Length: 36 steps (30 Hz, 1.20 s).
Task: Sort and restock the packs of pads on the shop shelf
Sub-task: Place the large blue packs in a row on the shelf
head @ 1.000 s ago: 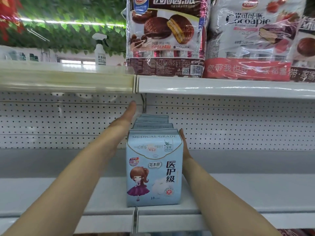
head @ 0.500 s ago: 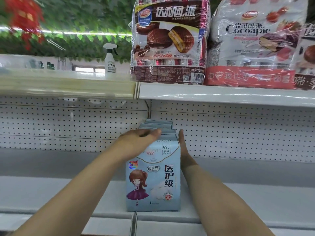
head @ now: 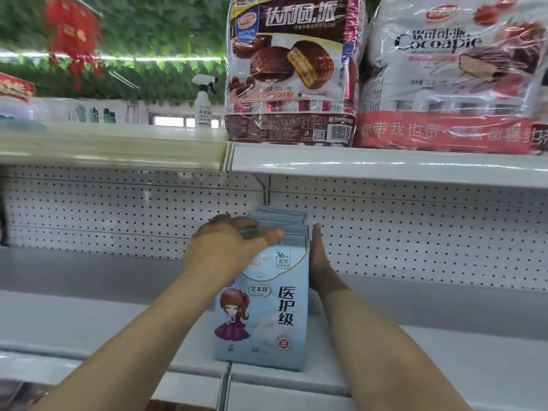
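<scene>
As our left hand [head: 231, 247] lies flat atop the pad packs [head: 267, 310] and our right hand [head: 318, 259] flat against their right side, we judge them light, squashy, slick: grip both sides.

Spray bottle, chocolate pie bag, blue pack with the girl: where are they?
spray bottle [head: 204, 109], head view, on its white body.
chocolate pie bag [head: 292, 69], head view, on the pie picture.
blue pack [head: 267, 310], head view, on its front.
</scene>
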Available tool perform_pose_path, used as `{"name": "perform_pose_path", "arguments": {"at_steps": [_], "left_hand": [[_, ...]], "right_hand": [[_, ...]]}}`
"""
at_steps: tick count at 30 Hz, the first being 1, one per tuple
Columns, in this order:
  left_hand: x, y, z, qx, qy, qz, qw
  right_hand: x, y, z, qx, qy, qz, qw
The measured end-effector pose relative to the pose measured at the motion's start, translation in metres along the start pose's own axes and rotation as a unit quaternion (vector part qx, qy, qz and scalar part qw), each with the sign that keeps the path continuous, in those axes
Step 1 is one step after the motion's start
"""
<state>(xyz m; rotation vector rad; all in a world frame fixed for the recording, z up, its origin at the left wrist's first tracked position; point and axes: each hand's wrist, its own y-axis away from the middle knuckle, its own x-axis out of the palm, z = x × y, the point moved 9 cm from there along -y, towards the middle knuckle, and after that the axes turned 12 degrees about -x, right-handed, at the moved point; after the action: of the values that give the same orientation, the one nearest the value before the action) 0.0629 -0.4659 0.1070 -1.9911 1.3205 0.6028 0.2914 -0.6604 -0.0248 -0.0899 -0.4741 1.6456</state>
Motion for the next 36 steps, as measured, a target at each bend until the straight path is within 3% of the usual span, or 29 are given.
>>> {"name": "perform_pose_path", "arguments": {"at_steps": [2, 3, 8, 12, 24, 36], "left_hand": [[-0.008, 0.015, -0.009, 0.032, -0.047, -0.086, 0.995], [-0.007, 0.022, -0.012, 0.04, -0.047, -0.092, 0.994], [0.011, 0.038, -0.013, 0.018, -0.064, 0.109, 0.992], [0.01, 0.036, -0.004, 0.03, -0.077, 0.165, 0.983], [-0.011, 0.041, 0.018, 0.023, 0.0, 0.15, 0.988], [-0.057, -0.019, 0.077, 0.063, -0.082, 0.139, 0.985]], "right_hand": [[-0.003, -0.001, -0.003, -0.001, 0.018, -0.006, 1.0], [0.001, 0.002, -0.001, 0.002, 0.017, -0.006, 1.0], [0.011, 0.011, 0.006, 0.009, -0.006, 0.017, 1.0], [0.019, 0.018, 0.015, 0.015, 0.003, 0.033, 0.999], [0.081, 0.038, 0.008, 0.03, -0.094, 0.081, 0.992], [0.142, 0.011, -0.039, 0.042, -0.09, -0.013, 0.995]]}}
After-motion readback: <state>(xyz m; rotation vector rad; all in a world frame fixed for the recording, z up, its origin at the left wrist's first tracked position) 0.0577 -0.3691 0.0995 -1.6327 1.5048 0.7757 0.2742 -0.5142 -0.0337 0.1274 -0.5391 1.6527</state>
